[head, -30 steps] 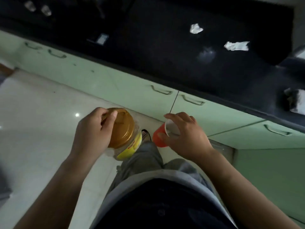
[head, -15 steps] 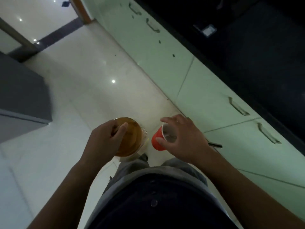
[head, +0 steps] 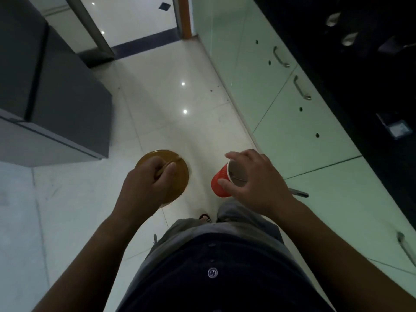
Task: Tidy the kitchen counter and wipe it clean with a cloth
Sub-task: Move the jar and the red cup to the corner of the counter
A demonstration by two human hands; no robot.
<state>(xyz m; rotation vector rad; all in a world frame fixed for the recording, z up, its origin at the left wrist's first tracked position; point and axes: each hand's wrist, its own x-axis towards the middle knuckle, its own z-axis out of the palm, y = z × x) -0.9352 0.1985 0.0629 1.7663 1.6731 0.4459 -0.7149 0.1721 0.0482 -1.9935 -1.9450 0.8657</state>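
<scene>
Left grip (head: 146, 183) clenched on jar (head: 179, 176) lid handle, right grip (head: 258, 181) pinching red paper cup (head: 219, 186) rim; presumably clearing both before wiping.

This is a kitchen, likely in a home or an office. A long dark counter (head: 371, 91) runs along the right, above a row of pale green cabinets (head: 290, 136) with curved metal handles (head: 302, 87). The floor (head: 166, 97) is glossy white tile that reflects ceiling lights. A tall grey unit (head: 56, 97), perhaps a fridge, stands on the left. Beyond it a doorway (head: 135, 19) opens onto more tiled floor.
</scene>
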